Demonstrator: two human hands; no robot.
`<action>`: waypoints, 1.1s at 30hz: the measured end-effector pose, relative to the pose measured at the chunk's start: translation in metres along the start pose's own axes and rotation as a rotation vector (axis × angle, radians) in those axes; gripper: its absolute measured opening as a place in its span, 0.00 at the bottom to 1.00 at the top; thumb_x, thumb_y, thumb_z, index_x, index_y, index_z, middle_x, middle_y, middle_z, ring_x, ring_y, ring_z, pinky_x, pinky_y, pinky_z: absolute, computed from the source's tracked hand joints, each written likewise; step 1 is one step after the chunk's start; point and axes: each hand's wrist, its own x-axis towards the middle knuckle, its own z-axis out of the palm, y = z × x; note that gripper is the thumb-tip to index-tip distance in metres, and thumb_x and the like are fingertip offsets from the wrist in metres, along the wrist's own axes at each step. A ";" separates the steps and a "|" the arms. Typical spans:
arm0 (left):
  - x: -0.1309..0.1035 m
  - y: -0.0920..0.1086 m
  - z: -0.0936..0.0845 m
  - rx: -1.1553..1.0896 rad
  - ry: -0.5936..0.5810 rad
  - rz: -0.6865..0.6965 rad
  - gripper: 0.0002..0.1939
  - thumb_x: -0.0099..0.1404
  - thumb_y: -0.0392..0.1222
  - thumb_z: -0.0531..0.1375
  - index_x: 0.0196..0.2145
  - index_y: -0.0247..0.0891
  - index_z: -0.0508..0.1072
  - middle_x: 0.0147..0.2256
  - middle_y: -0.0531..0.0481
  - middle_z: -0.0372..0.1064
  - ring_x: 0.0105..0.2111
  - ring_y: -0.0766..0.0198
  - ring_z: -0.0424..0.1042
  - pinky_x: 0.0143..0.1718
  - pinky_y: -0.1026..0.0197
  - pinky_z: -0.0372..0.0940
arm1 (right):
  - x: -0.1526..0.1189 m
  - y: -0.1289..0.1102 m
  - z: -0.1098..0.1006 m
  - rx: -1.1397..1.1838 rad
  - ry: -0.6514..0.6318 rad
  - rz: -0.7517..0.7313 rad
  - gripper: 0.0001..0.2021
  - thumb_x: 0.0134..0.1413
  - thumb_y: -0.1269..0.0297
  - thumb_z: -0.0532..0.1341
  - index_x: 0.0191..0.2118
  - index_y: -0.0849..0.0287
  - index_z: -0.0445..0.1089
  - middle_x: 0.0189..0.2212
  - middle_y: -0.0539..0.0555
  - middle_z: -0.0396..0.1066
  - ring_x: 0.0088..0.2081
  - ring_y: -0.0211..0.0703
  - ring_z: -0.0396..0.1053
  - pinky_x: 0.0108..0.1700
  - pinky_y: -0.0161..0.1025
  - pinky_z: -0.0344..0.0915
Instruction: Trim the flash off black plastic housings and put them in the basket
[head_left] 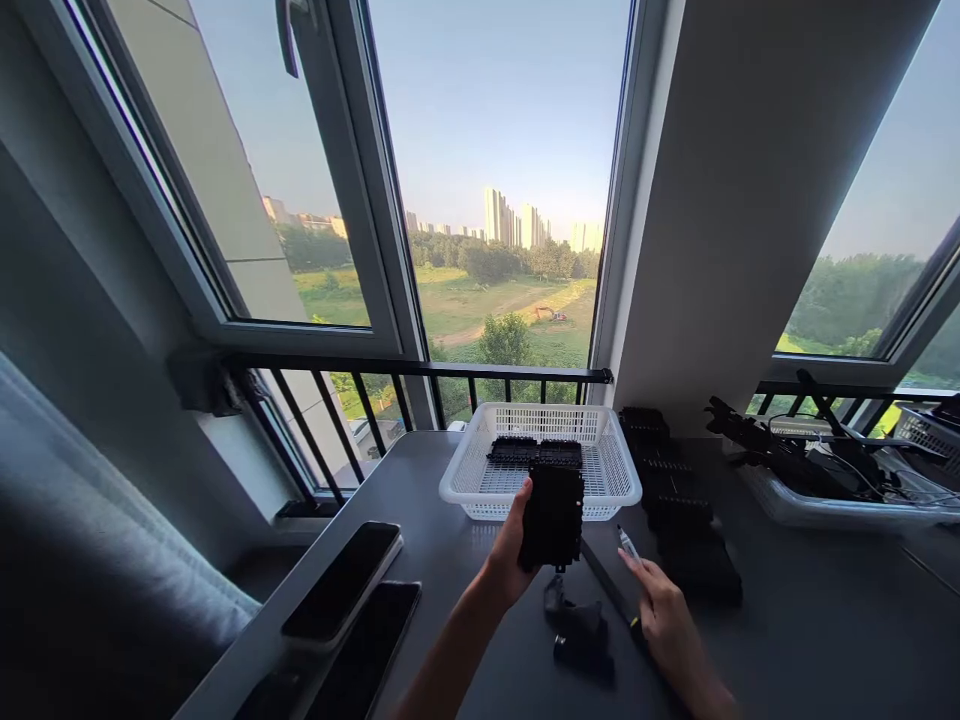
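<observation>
My left hand [510,565] is closed on the edge of a flat black rectangular plastic part [553,515], held up in front of the basket. Small tabs and notches run along the part's side. To the right, my right hand [664,615] pinches a slim whitish pen-like tool [627,543] with a dark tip, apart from the plastic part. Similar black plastic parts [514,450] lie in the white plastic basket [454,490]. Below the held part, small dark objects [581,630] of unclear kind rest on the table. A long dark strip [606,580] passes near my right hand.
Two phones [345,580] [367,650] lie at the table's left side. Several black parts [675,510] stand in a row right of the basket. Farther right, a clear tray [795,508] holds dark parts and cables. A black railing [442,370] and windows rise behind the table.
</observation>
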 end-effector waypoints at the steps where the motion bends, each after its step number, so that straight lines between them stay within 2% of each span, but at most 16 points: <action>1: -0.004 -0.004 -0.005 0.007 -0.011 -0.022 0.30 0.66 0.56 0.56 0.58 0.33 0.66 0.44 0.38 0.77 0.40 0.53 0.78 0.41 0.56 0.73 | -0.005 0.012 0.004 -0.045 -0.006 0.029 0.30 0.54 0.76 0.48 0.61 0.51 0.65 0.54 0.53 0.69 0.55 0.46 0.67 0.56 0.43 0.64; 3: -0.012 -0.012 -0.013 0.013 -0.034 -0.055 0.31 0.65 0.58 0.55 0.58 0.32 0.66 0.45 0.38 0.77 0.42 0.52 0.78 0.42 0.56 0.72 | -0.012 0.031 0.012 -0.123 -0.015 0.082 0.33 0.51 0.77 0.47 0.63 0.50 0.60 0.55 0.51 0.69 0.56 0.47 0.66 0.58 0.45 0.63; 6: -0.021 -0.021 -0.020 0.015 -0.026 -0.095 0.33 0.64 0.60 0.55 0.57 0.32 0.67 0.44 0.38 0.77 0.42 0.53 0.77 0.44 0.56 0.71 | -0.017 0.049 0.020 -0.195 0.027 0.139 0.30 0.52 0.76 0.47 0.60 0.55 0.66 0.51 0.53 0.73 0.52 0.50 0.69 0.55 0.45 0.65; 10: -0.028 -0.024 -0.026 0.022 -0.099 -0.166 0.31 0.65 0.59 0.54 0.55 0.29 0.70 0.45 0.37 0.76 0.43 0.54 0.77 0.46 0.58 0.69 | -0.016 0.051 0.020 -0.239 0.041 0.172 0.25 0.54 0.73 0.49 0.54 0.55 0.73 0.48 0.54 0.75 0.50 0.51 0.71 0.54 0.45 0.66; 13: -0.032 -0.022 -0.029 0.083 -0.151 -0.229 0.32 0.66 0.60 0.53 0.52 0.28 0.72 0.46 0.35 0.76 0.42 0.55 0.77 0.44 0.59 0.69 | -0.009 0.029 0.011 -0.206 0.041 0.163 0.20 0.57 0.68 0.52 0.51 0.55 0.75 0.46 0.57 0.76 0.48 0.55 0.72 0.53 0.48 0.66; 15: -0.033 -0.020 -0.030 0.147 -0.170 -0.277 0.32 0.65 0.60 0.54 0.51 0.28 0.73 0.46 0.35 0.76 0.43 0.54 0.77 0.45 0.60 0.68 | 0.000 0.002 0.003 -0.068 0.036 0.126 0.18 0.60 0.62 0.55 0.52 0.56 0.74 0.47 0.58 0.75 0.49 0.55 0.71 0.52 0.49 0.67; 17: -0.034 -0.018 -0.030 0.212 -0.187 -0.302 0.29 0.65 0.58 0.55 0.49 0.28 0.74 0.45 0.36 0.77 0.44 0.54 0.76 0.46 0.61 0.67 | 0.013 -0.029 -0.005 0.111 -0.019 0.080 0.20 0.61 0.57 0.56 0.55 0.56 0.71 0.48 0.59 0.74 0.47 0.53 0.73 0.45 0.46 0.70; 19: -0.033 -0.015 -0.030 0.267 -0.221 -0.306 0.26 0.65 0.55 0.57 0.47 0.29 0.76 0.43 0.37 0.77 0.43 0.55 0.77 0.44 0.63 0.67 | 0.027 -0.058 -0.009 0.183 -0.120 0.026 0.20 0.59 0.55 0.59 0.54 0.57 0.72 0.43 0.57 0.77 0.39 0.49 0.74 0.38 0.41 0.71; 21: -0.032 -0.007 -0.030 0.321 -0.256 -0.284 0.21 0.63 0.52 0.60 0.44 0.30 0.77 0.40 0.38 0.78 0.38 0.57 0.78 0.39 0.64 0.67 | 0.042 -0.078 -0.009 0.183 -0.209 -0.006 0.16 0.57 0.55 0.61 0.43 0.60 0.76 0.29 0.53 0.76 0.28 0.42 0.71 0.29 0.36 0.67; 24: -0.032 0.017 -0.032 0.404 -0.324 -0.234 0.16 0.61 0.45 0.63 0.43 0.31 0.77 0.38 0.41 0.78 0.36 0.59 0.77 0.36 0.65 0.66 | 0.064 -0.092 -0.002 0.237 -0.269 -0.053 0.13 0.57 0.55 0.60 0.35 0.61 0.74 0.24 0.50 0.72 0.26 0.39 0.68 0.27 0.34 0.64; 26: -0.031 0.041 -0.034 0.435 -0.397 -0.195 0.18 0.60 0.42 0.65 0.47 0.32 0.75 0.43 0.39 0.76 0.41 0.55 0.76 0.40 0.63 0.66 | 0.081 -0.092 0.005 0.301 -0.228 -0.069 0.13 0.56 0.55 0.60 0.35 0.61 0.73 0.27 0.51 0.73 0.30 0.40 0.70 0.31 0.35 0.67; 27: -0.028 0.054 -0.035 0.447 -0.397 -0.138 0.20 0.59 0.42 0.66 0.48 0.33 0.74 0.43 0.39 0.76 0.41 0.53 0.76 0.40 0.61 0.66 | 0.092 -0.092 0.010 0.330 -0.191 -0.060 0.13 0.56 0.55 0.61 0.36 0.61 0.73 0.28 0.51 0.73 0.32 0.41 0.70 0.32 0.35 0.67; 29: -0.016 0.080 -0.036 0.527 -0.278 0.023 0.20 0.56 0.41 0.67 0.47 0.34 0.74 0.41 0.40 0.76 0.39 0.53 0.76 0.38 0.59 0.67 | 0.118 -0.090 0.021 0.356 -0.103 0.018 0.15 0.53 0.52 0.63 0.35 0.61 0.71 0.28 0.51 0.72 0.30 0.41 0.70 0.30 0.34 0.67; 30: -0.006 0.092 -0.036 0.594 -0.147 0.141 0.20 0.55 0.41 0.68 0.45 0.35 0.74 0.39 0.41 0.76 0.38 0.53 0.76 0.37 0.58 0.68 | 0.134 -0.089 0.028 0.351 -0.093 0.050 0.17 0.53 0.50 0.62 0.35 0.61 0.70 0.26 0.50 0.70 0.26 0.39 0.68 0.26 0.33 0.65; 32: 0.020 0.113 -0.037 0.844 0.233 0.380 0.13 0.56 0.42 0.67 0.39 0.36 0.74 0.34 0.44 0.76 0.35 0.53 0.76 0.35 0.57 0.67 | 0.166 -0.087 0.046 0.333 -0.098 0.102 0.17 0.55 0.50 0.61 0.37 0.62 0.69 0.24 0.49 0.69 0.21 0.35 0.65 0.22 0.32 0.63; 33: 0.034 0.121 -0.038 0.897 0.335 0.428 0.12 0.56 0.41 0.66 0.38 0.37 0.74 0.33 0.44 0.76 0.37 0.52 0.76 0.38 0.56 0.67 | 0.182 -0.086 0.056 0.313 -0.104 0.134 0.15 0.57 0.52 0.60 0.38 0.62 0.69 0.24 0.49 0.69 0.21 0.35 0.65 0.22 0.31 0.63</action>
